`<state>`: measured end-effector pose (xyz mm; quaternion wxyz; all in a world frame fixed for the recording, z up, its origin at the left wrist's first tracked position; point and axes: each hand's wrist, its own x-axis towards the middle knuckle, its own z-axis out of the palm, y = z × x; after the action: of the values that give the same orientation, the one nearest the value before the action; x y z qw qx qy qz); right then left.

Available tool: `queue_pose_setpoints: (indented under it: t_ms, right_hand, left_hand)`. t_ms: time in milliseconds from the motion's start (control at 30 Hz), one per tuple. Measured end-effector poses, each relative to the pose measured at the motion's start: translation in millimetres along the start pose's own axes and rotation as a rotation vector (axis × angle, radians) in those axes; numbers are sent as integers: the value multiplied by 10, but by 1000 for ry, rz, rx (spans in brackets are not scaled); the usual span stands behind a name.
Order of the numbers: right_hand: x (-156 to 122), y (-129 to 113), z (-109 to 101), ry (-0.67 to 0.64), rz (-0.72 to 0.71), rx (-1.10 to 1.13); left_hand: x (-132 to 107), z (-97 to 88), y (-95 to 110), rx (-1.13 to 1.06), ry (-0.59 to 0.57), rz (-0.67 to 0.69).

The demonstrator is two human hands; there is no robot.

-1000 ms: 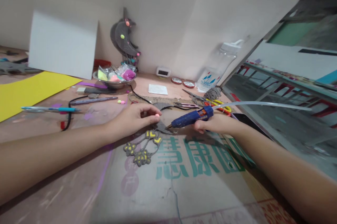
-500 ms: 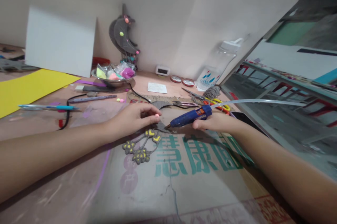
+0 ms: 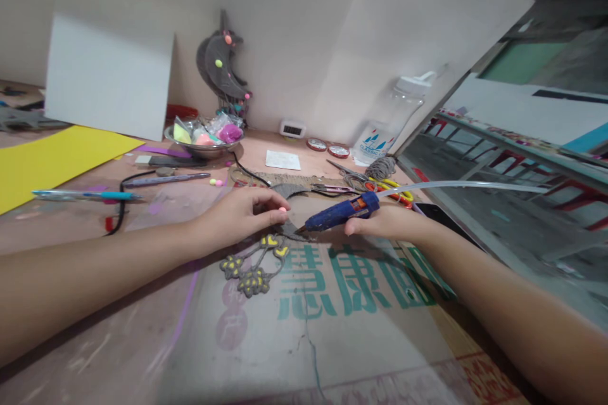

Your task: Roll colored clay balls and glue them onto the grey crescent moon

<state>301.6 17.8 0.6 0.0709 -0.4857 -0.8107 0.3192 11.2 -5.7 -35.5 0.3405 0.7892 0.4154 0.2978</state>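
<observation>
A yellow sheet (image 3: pixel 47 161) and a blue pen (image 3: pixel 85 195) lay at the far left of a cluttered table (image 3: pixel 95 316). Toward the middle, the left hand (image 3: pixel 237 215) pinched a small pink bead (image 3: pixel 282 208) between thumb and fingertip, just above a dark grey cutout (image 3: pixel 289 229). The cutout lay on printed cardboard (image 3: pixel 361 341), with yellow-marked charms (image 3: pixel 251 269) strung from its near edge. Further right, the right hand (image 3: pixel 386 222) was closed around a blue glue gun (image 3: pixel 337 213), its nozzle at the cutout's edge. A clear bottle (image 3: pixel 384 132) stood behind.
</observation>
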Motion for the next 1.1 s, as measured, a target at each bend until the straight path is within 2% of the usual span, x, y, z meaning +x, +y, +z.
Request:
queue_pose_setpoints:
  t_ms: [200, 533, 667, 833, 1100]
  right_hand:
    - [10, 57, -3, -17, -26, 24]
    - [8, 9, -6, -25, -5, 2]
    - [1, 7, -12, 0, -14, -17]
    - [4, 32, -7, 54, 44, -51]
    - [-14, -67, -20, -21, 68, -14]
  left_hand:
    - [1, -5, 8, 1, -7, -19]
    - [-3, -1, -5, -1, -8, -20]
    - [1, -9, 1, 11, -7, -9]
    - [-3, -11, 0, 12, -13, 0]
    - [-4, -5, -14, 5, -16, 13]
